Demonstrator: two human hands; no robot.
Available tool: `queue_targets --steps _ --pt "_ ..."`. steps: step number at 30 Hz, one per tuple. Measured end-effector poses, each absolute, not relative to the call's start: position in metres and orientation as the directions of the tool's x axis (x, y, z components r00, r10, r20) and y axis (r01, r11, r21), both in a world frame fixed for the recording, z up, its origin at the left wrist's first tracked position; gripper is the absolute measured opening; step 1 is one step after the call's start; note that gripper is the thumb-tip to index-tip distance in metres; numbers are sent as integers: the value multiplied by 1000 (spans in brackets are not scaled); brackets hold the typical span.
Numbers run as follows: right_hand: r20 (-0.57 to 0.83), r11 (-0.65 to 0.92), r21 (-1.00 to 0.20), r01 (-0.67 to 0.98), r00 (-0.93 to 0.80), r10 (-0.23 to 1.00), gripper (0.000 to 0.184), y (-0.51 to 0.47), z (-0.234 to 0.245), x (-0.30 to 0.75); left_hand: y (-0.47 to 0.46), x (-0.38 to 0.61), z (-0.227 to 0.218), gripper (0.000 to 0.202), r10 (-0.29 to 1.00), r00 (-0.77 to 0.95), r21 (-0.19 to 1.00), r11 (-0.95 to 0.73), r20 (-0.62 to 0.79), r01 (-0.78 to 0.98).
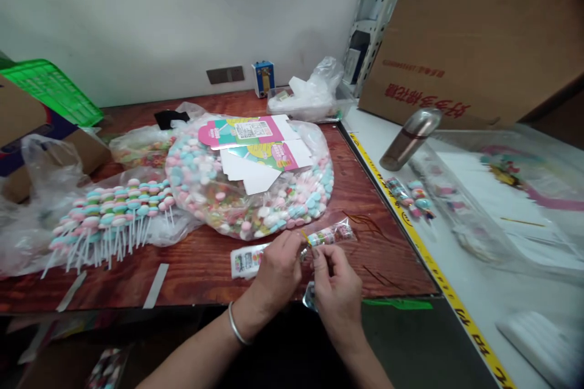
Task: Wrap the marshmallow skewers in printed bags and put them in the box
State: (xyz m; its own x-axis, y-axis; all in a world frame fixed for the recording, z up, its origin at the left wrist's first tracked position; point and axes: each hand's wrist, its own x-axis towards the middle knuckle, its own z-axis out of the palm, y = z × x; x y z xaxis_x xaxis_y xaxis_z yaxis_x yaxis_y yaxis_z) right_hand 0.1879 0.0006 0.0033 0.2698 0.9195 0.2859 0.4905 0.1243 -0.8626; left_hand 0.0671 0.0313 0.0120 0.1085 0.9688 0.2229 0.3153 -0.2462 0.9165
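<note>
My left hand (279,267) and my right hand (338,282) meet at the front edge of the brown table, fingers pinched close together. Between them is a short gold twist tie (306,239) at the gathered end of a clear bag of candy (331,234). The bag points away from me, with pastel and colourful candies inside. My fingers partly hide the tie and the bag's end. Under my left hand lies a white printed packet (246,261). A shiny wrapper (310,296) shows below my right hand. Loose twist ties (365,220) lie to the right.
A big clear bag of pastel candies (296,200) lies behind my hands, with flat printed cartons (255,149) on it. Candy sticks (114,213) are piled at left. On the white table at right are a metal flask (408,140), wrapped candies (417,194) and a plastic bin (502,249).
</note>
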Motion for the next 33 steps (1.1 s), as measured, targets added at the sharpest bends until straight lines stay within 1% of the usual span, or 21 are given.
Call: queue_targets --steps 3,6,7,9,11,15,18,20,21,23,24,25,27,29,31,32,33 --pt "282 95 -847 523 291 914 25 3 -3 182 28 69 13 15 974 95 941 -222 204 256" --pt "266 69 -850 523 312 912 25 6 -4 184 26 69 16 25 971 94 950 -237 222 206" --pt "263 66 -853 518 318 911 25 6 -4 184 25 69 17 28 966 100 945 -253 237 209" --pt "256 59 -860 507 328 909 26 7 -4 184 26 69 16 26 952 122 916 -305 282 259" --pt "233 39 -872 488 343 910 25 8 -3 183 27 68 11 24 916 156 838 -402 371 369" --pt "144 -23 -910 415 367 919 23 8 -1 180 30 65 0 34 784 237 563 -588 574 580" --pt "102 -41 -933 358 371 923 24 9 1 180 29 63 -1 39 717 334 406 -647 612 645" --pt "102 -40 -935 352 376 921 24 9 2 179 28 62 0 39 707 382 350 -656 596 668" --pt "106 -38 -935 353 378 920 25 9 3 180 27 61 0 37 712 389 345 -652 585 675" --pt "112 -30 -934 356 371 922 25 9 2 180 27 61 1 33 728 368 380 -640 579 668" --pt "119 -21 -932 361 359 926 25 8 2 181 27 61 1 31 739 344 419 -632 580 651" --pt "131 -7 -928 372 345 929 25 8 1 181 28 62 1 30 756 313 474 -620 575 626" --pt "175 34 -911 411 311 934 24 7 -1 182 31 64 1 27 819 218 626 -552 531 550" --pt "241 88 -883 462 285 928 22 6 -2 180 34 68 3 23 913 100 814 -400 397 422" --pt "303 128 -854 504 283 910 20 6 -2 178 36 73 6 19 984 14 961 -175 176 216" --pt "320 131 -846 517 295 900 19 6 -3 176 37 76 7 16 998 1 995 -56 56 78" --pt "325 123 -847 518 320 890 18 7 -3 174 38 79 8 14 998 8 996 57 -57 -74"
